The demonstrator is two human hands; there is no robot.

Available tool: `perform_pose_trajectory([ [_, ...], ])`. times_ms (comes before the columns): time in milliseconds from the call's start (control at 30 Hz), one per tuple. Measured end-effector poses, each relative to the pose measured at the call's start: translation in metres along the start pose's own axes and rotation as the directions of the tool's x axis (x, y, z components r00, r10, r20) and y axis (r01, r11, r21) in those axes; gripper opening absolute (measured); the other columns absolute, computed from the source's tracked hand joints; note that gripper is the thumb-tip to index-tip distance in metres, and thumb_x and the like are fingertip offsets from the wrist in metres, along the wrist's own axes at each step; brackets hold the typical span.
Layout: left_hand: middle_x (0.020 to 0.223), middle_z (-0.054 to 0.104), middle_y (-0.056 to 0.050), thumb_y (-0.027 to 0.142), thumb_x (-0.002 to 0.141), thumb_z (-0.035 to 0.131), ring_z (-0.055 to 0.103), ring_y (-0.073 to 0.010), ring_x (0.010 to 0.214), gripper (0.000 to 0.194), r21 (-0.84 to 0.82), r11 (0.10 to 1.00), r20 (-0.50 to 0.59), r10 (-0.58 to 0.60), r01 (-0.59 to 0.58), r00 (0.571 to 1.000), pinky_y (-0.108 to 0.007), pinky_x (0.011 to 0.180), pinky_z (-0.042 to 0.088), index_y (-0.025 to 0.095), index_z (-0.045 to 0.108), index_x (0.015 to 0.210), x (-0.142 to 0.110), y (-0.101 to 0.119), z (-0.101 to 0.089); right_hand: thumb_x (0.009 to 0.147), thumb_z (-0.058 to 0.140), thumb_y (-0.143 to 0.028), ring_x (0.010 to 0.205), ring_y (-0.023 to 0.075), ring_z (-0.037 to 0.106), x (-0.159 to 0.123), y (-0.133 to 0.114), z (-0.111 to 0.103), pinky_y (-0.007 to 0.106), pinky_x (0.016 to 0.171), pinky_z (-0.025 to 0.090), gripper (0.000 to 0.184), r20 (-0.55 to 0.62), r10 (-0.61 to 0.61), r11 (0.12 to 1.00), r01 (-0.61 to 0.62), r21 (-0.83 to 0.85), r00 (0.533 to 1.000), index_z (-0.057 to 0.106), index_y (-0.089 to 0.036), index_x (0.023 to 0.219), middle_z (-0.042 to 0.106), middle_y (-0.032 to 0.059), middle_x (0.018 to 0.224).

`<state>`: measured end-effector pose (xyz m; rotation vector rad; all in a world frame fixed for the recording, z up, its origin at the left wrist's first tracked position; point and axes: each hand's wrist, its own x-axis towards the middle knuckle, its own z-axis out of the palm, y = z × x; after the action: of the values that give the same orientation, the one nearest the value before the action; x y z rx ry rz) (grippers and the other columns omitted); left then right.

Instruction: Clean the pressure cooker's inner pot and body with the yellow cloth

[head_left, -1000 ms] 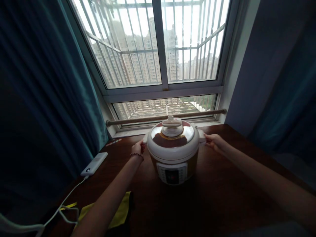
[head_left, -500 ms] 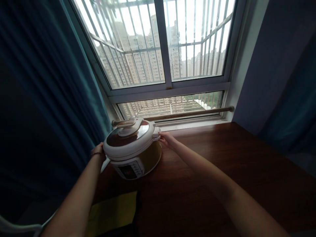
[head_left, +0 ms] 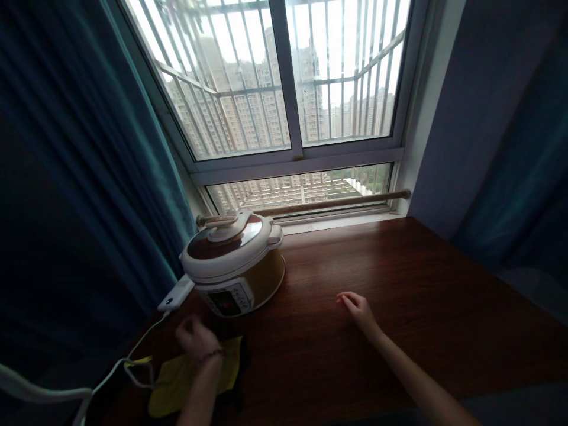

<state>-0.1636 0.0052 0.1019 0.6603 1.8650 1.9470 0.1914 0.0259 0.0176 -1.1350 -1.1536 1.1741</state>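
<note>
A white and gold electric pressure cooker (head_left: 233, 263) with its lid on stands at the left of the dark wooden table (head_left: 399, 296), close to the teal curtain. My left hand (head_left: 195, 338) hovers over the near edge of a yellow cloth (head_left: 186, 376); it is blurred by motion, so its fingers do not show clearly. My right hand (head_left: 357, 307) rests low over the bare table, right of the cooker, with the fingers loosely curled and nothing in them. Neither hand touches the cooker.
A white power bank (head_left: 176, 293) with a white cable (head_left: 110, 373) lies left of the cooker. A wooden rod (head_left: 332, 203) runs along the windowsill. Teal curtains (head_left: 89, 177) hang at both sides of the barred window.
Both hands have let go of the cooker, which now stands at the table's left. My left hand dropped toward the yellow cloth; my right hand drew back over the table.
</note>
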Motion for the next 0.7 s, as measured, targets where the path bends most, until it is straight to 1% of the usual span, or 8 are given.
perform_pose_trajectory([
  [67, 0.085, 0.062, -0.003, 0.045, 0.074, 0.053, 0.059, -0.0224, 0.089, 0.025, -0.101, 0.994, 0.183, -0.031, 0.05, 0.983, -0.035, 0.075, 0.049, 0.02, 0.055, 0.076, -0.059, -0.028, 0.009, 0.07, 0.06, -0.056, 0.072, 0.0239, 0.062, -0.019, 0.013, -0.016, 0.036, 0.069, 0.048, 0.041, -0.053, -0.037, 0.997, 0.033, -0.067, 0.998, 0.067, -0.017, 0.079, 0.067, 0.0082, 0.074],
  [100, 0.084, 0.064, -0.004, 0.045, 0.07, 0.057, 0.06, -0.0231, 0.088, 0.026, -0.137, 0.987, 0.301, -0.042, 0.086, 0.953, -0.036, 0.076, 0.049, 0.019, 0.056, 0.071, -0.086, -0.04, 0.019, 0.072, 0.059, -0.055, 0.072, 0.0241, 0.062, -0.026, 0.017, -0.02, 0.036, 0.069, 0.047, 0.039, -0.056, -0.053, 0.995, 0.047, -0.092, 0.997, 0.068, -0.018, 0.079, 0.067, 0.0079, 0.074],
  [167, 0.088, 0.066, -0.005, 0.042, 0.065, 0.064, 0.061, -0.0229, 0.09, 0.025, -0.179, 0.971, 0.489, -0.05, 0.156, 0.871, -0.035, 0.081, 0.049, 0.019, 0.061, 0.074, -0.129, -0.056, 0.045, 0.073, 0.059, -0.053, 0.072, 0.0242, 0.062, -0.034, 0.018, -0.024, 0.035, 0.068, 0.047, 0.036, -0.025, -0.077, 0.989, 0.073, -0.127, 0.997, 0.069, -0.019, 0.079, 0.067, 0.0073, 0.074],
  [233, 0.087, 0.067, -0.007, 0.042, 0.066, 0.065, 0.061, -0.0231, 0.09, 0.026, -0.188, 0.954, 0.634, -0.064, 0.235, 0.77, -0.035, 0.083, 0.048, 0.018, 0.064, 0.075, -0.156, -0.062, 0.076, 0.073, 0.06, -0.051, 0.072, 0.0243, 0.062, -0.036, 0.017, -0.023, 0.034, 0.068, 0.047, 0.034, 0.011, -0.093, 0.985, 0.094, -0.143, 0.996, 0.07, -0.019, 0.079, 0.068, 0.0069, 0.074],
  [367, 0.093, 0.068, -0.012, 0.045, 0.064, 0.069, 0.062, -0.0231, 0.092, 0.033, -0.16, 0.911, 0.829, -0.085, 0.38, 0.553, -0.034, 0.084, 0.046, 0.015, 0.067, 0.079, -0.174, -0.066, 0.127, 0.076, 0.055, -0.054, 0.075, 0.0244, 0.062, -0.031, 0.014, -0.011, 0.035, 0.071, 0.048, 0.038, 0.029, -0.114, 0.985, 0.117, -0.124, 0.993, 0.068, -0.019, 0.083, 0.068, 0.0071, 0.077],
  [467, 0.099, 0.067, -0.015, 0.046, 0.061, 0.072, 0.062, -0.0231, 0.088, 0.041, -0.113, 0.888, 0.901, -0.098, 0.446, 0.423, -0.033, 0.077, 0.047, 0.013, 0.068, 0.086, -0.178, -0.072, 0.141, 0.082, 0.044, -0.056, 0.075, 0.0231, 0.062, -0.028, 0.016, 0.005, 0.034, 0.071, 0.049, 0.044, 0.063, -0.13, 0.987, 0.135, -0.088, 0.989, 0.067, -0.019, 0.087, 0.067, 0.007, 0.079],
  [567, 0.1, 0.066, -0.015, 0.046, 0.063, 0.072, 0.062, -0.023, 0.085, 0.042, -0.083, 0.878, 0.931, -0.1, 0.472, 0.35, -0.031, 0.071, 0.047, 0.013, 0.069, 0.089, -0.18, -0.081, 0.14, 0.079, 0.049, -0.056, 0.081, 0.0232, 0.062, -0.025, 0.018, 0.017, 0.033, 0.075, 0.048, 0.042, 0.116, -0.152, 0.984, 0.162, -0.076, 0.981, 0.067, -0.02, 0.091, 0.067, 0.006, 0.085],
  [700, 0.1, 0.067, -0.013, 0.039, 0.063, 0.074, 0.061, -0.0233, 0.089, 0.037, -0.067, 0.881, 0.948, -0.09, 0.468, 0.305, -0.029, 0.072, 0.046, 0.015, 0.069, 0.091, -0.179, -0.088, 0.136, 0.079, 0.052, -0.054, 0.084, 0.0236, 0.062, -0.023, 0.022, 0.018, 0.033, 0.076, 0.047, 0.038, 0.124, -0.16, 0.982, 0.171, -0.084, 0.979, 0.066, -0.02, 0.088, 0.067, 0.0057, 0.087],
])
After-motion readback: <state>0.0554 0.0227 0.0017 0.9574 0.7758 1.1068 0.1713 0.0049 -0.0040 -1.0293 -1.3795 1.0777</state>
